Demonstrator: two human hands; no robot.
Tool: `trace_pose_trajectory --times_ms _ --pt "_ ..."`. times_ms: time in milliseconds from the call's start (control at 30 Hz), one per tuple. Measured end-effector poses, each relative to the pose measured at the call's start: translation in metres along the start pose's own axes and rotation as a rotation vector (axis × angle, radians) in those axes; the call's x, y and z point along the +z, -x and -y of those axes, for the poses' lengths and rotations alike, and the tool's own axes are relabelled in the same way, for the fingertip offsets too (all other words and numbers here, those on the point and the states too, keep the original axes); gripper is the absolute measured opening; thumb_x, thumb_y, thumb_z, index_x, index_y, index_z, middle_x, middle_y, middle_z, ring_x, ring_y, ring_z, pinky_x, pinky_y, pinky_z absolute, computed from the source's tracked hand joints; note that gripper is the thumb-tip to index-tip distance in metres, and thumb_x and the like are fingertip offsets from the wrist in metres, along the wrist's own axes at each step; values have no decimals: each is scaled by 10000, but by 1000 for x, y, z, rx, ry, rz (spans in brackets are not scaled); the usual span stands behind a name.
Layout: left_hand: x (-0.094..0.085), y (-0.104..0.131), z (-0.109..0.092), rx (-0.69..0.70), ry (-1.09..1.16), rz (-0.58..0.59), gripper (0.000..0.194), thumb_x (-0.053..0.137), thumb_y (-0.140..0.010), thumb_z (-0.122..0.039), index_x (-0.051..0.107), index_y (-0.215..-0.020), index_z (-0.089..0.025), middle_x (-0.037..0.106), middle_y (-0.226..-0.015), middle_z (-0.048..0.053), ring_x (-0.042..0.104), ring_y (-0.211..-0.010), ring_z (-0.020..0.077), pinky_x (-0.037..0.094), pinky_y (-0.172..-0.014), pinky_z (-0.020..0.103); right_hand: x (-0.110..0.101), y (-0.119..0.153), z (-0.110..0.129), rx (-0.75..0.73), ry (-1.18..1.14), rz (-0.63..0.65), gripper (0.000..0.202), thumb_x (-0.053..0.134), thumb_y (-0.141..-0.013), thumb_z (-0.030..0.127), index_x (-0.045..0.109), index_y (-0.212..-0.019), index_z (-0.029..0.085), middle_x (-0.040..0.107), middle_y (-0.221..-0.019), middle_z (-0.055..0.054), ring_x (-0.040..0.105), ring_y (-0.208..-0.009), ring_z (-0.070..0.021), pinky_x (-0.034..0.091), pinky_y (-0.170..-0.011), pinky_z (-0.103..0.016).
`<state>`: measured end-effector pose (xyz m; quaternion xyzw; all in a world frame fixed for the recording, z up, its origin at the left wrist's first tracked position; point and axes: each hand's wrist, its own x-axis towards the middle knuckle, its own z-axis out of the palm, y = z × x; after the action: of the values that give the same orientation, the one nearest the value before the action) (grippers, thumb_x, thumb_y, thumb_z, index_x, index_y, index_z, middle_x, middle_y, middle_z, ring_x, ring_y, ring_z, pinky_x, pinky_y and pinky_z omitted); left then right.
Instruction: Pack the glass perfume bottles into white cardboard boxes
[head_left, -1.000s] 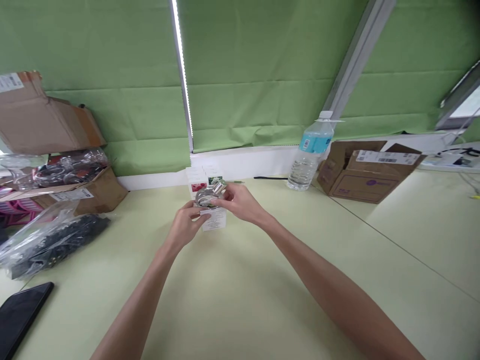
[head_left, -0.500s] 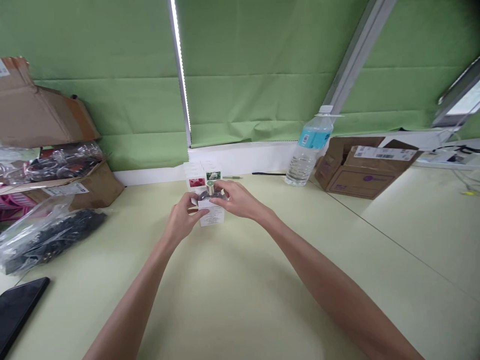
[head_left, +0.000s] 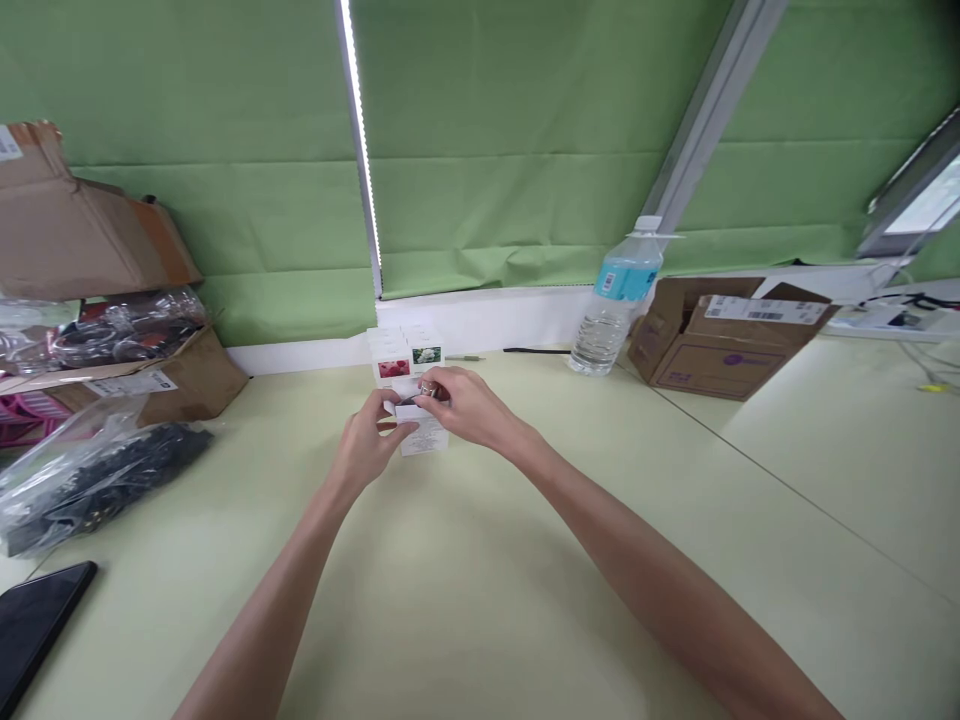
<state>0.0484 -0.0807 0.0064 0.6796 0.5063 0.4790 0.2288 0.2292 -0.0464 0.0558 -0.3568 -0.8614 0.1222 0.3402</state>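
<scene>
A small white carton (head_left: 424,437) with fine print on its front stands upright on the table. My left hand (head_left: 365,443) is closed around its left side, thumb on the front. Pinched in my right hand (head_left: 471,405) is a small bottle with a shiny metallic cap (head_left: 428,388), which looks like a perfume bottle. Its body is mostly down inside the carton's open top, and my fingers cover much of the cap. Right behind stand more white cartons, one with a red flower picture (head_left: 394,369) and one with a white flower picture (head_left: 427,355).
A large water bottle (head_left: 616,300) and an open cardboard box (head_left: 731,350) stand at the back right. At left are stacked cardboard boxes (head_left: 97,240), a clear plastic bag with dark contents (head_left: 112,480) and a phone (head_left: 41,620). A green pen (head_left: 465,358) lies by the wall.
The bottle has gone down into the carton: its glass shoulders showed above the opening before and are now mostly hidden. My right fingers have shifted around the cap. My left hand stays on the carton.
</scene>
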Motion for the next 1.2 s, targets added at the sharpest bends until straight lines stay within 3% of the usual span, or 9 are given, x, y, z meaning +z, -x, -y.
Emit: trace_pose_trajectory --times_ms 233,433,600,667,767,933,1033,1200 --pt "1 0 2 1 -27 -1 283 613 -789 -339 512 -1033 -235 654 -961 14 650 -840 164 568 -712 312 11 1 3 -66 242 39 314 404 -938 194 607 -703 149 592 -736 -65 523 -779 -170 358 -677 -276" --pt "3 0 3 46 -60 -28 272 601 -803 -314 505 -1049 -250 639 -1044 12 643 -866 153 562 -735 309 12 -1 -1 -101 129 51 316 397 -942 197 614 -714 167 622 -710 -37 543 -766 -161 386 -693 -273" --pt "6 1 5 32 48 -50 466 636 -786 -284 375 -1171 -262 673 -1029 26 661 -915 167 547 -833 364 -7 3 -2 -62 -21 -77 186 485 -908 240 661 -900 180 665 -893 -46 573 -785 -145 427 -660 -251" --pt "7 2 6 26 68 -61 448 645 -781 -290 367 -1131 -256 677 -1037 35 670 -900 171 548 -829 371 -13 7 -3 1 -20 -145 200 491 -906 265 669 -871 180 673 -870 -44 579 -755 -145 436 -657 -259" --pt "7 2 7 42 47 -53 346 633 -793 -310 407 -1046 -244 673 -1032 43 675 -891 181 553 -801 366 -15 13 -3 51 -42 -88 217 497 -900 292 677 -832 190 689 -846 -32 590 -721 -143 445 -649 -266" --pt "6 2 6 70 30 -64 340 631 -794 -336 448 -1068 -248 649 -1040 35 670 -881 169 556 -748 318 -11 17 -3 73 -104 32 240 577 -848 271 641 -1070 207 706 -910 -26 618 -784 -150 467 -672 -261" --pt "5 2 4 66 27 -51 313 614 -805 -369 495 -1068 -245 649 -1040 30 665 -875 161 550 -752 301 -13 18 -5 42 -99 99 200 551 -859 231 683 -1009 218 713 -936 -25 622 -806 -153 469 -703 -268" --pt "6 1 3 54 19 -44 306 496 -864 -453 634 -1001 -217 674 -1039 51 643 -928 183 533 -805 308 -9 17 -13 7 -84 38 207 492 -880 187 695 -920 196 688 -924 -39 599 -758 -143 466 -688 -271"
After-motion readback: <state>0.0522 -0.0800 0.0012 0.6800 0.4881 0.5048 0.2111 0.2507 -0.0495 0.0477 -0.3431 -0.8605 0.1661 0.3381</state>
